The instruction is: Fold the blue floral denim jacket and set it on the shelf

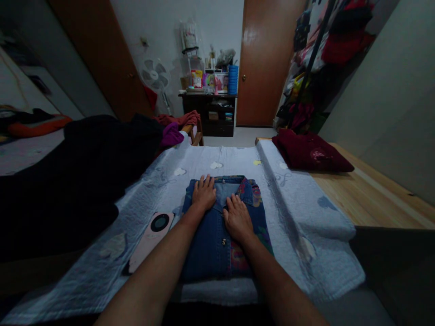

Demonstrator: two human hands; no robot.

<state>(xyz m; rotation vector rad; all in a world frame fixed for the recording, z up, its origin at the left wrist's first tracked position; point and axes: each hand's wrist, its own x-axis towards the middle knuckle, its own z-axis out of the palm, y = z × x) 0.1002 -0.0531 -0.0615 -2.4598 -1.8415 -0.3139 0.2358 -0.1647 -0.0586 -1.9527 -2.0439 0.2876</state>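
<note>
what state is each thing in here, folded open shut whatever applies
Denim shirt: folded, front up
Left hand: open, resting on the shirt
Right hand: open, resting on the shirt
Smartphone: lying camera side up
Quilt: spread out, wrinkled
Maroon garment: folded
Black cloth: unfolded, rumpled
Door beside the shelf unit: shut
Electric fan: upright; running or not, cannot tell

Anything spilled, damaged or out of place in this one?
Nothing looks spilled or damaged. The denim shirt lies neatly folded under the left hand and right hand. The one untidy spot is the black cloth on the left, loosely heaped, unlike the folded maroon garment on the right.
</note>
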